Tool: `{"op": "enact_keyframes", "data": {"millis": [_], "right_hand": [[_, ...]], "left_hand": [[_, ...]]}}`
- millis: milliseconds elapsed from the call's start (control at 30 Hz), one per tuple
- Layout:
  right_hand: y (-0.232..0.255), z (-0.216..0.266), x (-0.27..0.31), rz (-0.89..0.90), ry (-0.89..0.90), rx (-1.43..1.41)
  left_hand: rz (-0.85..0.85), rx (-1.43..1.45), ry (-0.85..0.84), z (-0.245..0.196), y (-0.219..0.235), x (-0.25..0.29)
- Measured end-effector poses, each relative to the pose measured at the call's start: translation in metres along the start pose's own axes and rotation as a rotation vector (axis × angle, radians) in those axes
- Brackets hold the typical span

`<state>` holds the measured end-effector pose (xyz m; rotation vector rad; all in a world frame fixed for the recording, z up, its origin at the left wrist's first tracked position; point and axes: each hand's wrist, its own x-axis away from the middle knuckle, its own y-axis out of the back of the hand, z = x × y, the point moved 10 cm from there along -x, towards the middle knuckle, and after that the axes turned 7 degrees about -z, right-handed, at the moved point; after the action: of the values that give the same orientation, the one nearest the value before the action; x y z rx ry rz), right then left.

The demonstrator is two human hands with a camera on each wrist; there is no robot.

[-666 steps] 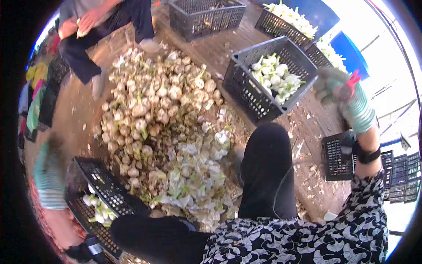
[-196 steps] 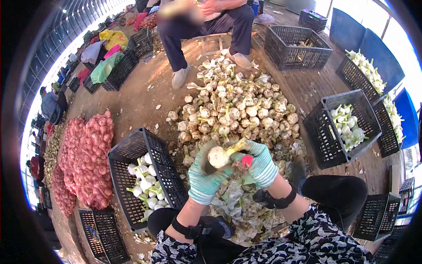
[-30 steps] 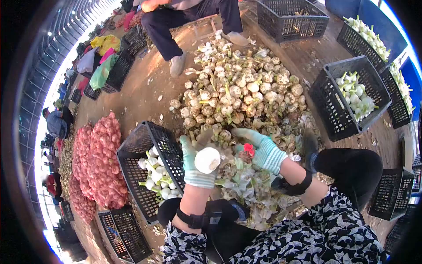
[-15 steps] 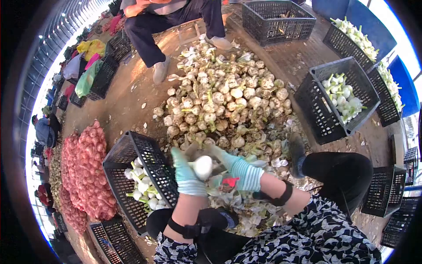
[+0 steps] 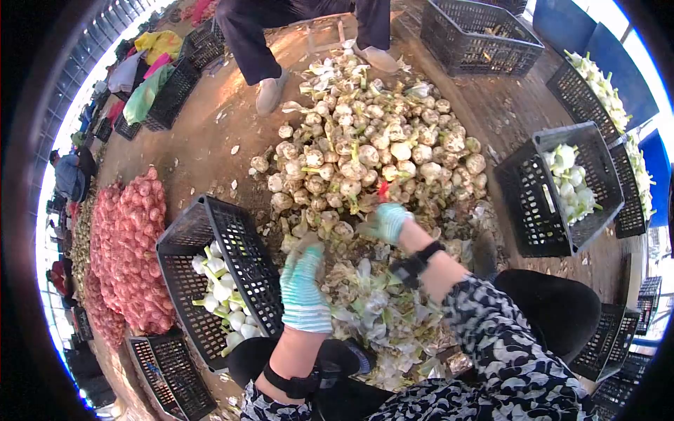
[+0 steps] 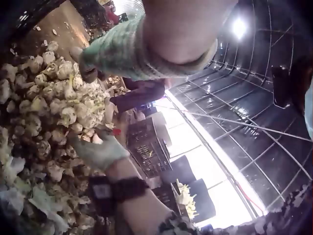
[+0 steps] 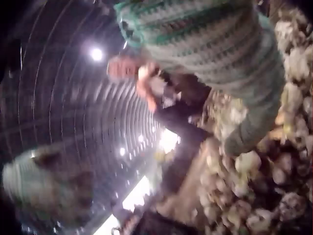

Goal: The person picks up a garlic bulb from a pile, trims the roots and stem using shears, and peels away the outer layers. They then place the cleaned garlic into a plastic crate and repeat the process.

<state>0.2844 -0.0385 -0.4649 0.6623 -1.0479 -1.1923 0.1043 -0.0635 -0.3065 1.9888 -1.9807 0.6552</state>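
In the head view my left hand (image 5: 305,284), in a striped green-white glove, hangs over the leafy scraps (image 5: 372,298), right of a black crate (image 5: 189,274) holding white bulbs (image 5: 221,291). Its fingers look loosely bent, with no bulb visible in them. My right hand (image 5: 390,224) reaches to the near side of the pile of unpeeled bulbs (image 5: 365,151). A red scrap (image 5: 383,189) shows beside its thumb side. In the right wrist view the right glove (image 7: 215,58) is blurred, a finger curving down above bulbs (image 7: 247,164); nothing is visibly gripped.
Another black crate with white bulbs (image 5: 572,189) stands right of the pile. Red net sacks (image 5: 133,259) lie at the left. A seated person's legs (image 5: 256,42) are beyond the pile, and an empty-looking black crate (image 5: 484,52) stands at the back right.
The white bulb formerly at my left hand is gone from it. My hands have moved apart, the right one forward to the pile. The head view has shifted slightly.
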Motion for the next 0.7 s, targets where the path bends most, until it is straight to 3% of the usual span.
{"op": "enact_keyframes", "data": {"millis": [33, 67, 300, 367, 400, 433, 500, 533, 600, 633, 700], "right_hand": [[0.013, 0.012, -0.003, -0.029, -0.140, -0.114], [0.011, 0.017, -0.005, -0.026, -0.132, -0.120], [-0.033, 0.011, 0.017, -0.208, -0.788, -1.844], [0.036, 0.027, 0.051, -0.336, -0.225, -1.430], [0.051, 0.043, 0.068, -0.257, -0.098, -1.608], [0.060, 0.059, 0.090, 0.006, -0.219, -1.674], [0.143, 0.102, 0.129, -0.297, 0.264, -0.658], [0.153, 0.103, 0.136, -0.308, 0.266, -0.655], [0.192, 0.115, 0.163, -0.571, 0.479, -0.562], [0.194, 0.118, 0.168, -0.580, 0.484, -0.551], [0.192, 0.104, 0.171, -0.590, 0.379, -1.120]], "left_hand": [[0.039, -0.024, -0.016, 0.000, -0.003, 0.000], [0.017, -0.056, -0.008, -0.002, -0.003, 0.002], [0.030, -0.116, -0.022, -0.004, 0.008, -0.002], [0.052, -0.088, 0.042, -0.004, 0.004, 0.002], [0.073, -0.068, 0.111, 0.001, 0.001, 0.007], [0.238, 0.015, 0.166, 0.011, -0.013, 0.007], [0.441, 0.088, 0.387, 0.026, -0.034, 0.027], [0.449, 0.084, 0.380, 0.023, -0.036, 0.033], [0.493, 0.039, 0.170, 0.000, -0.041, 0.039], [0.503, 0.042, 0.159, -0.001, -0.040, 0.040], [0.597, -0.055, -0.106, -0.019, -0.039, 0.044]]}}
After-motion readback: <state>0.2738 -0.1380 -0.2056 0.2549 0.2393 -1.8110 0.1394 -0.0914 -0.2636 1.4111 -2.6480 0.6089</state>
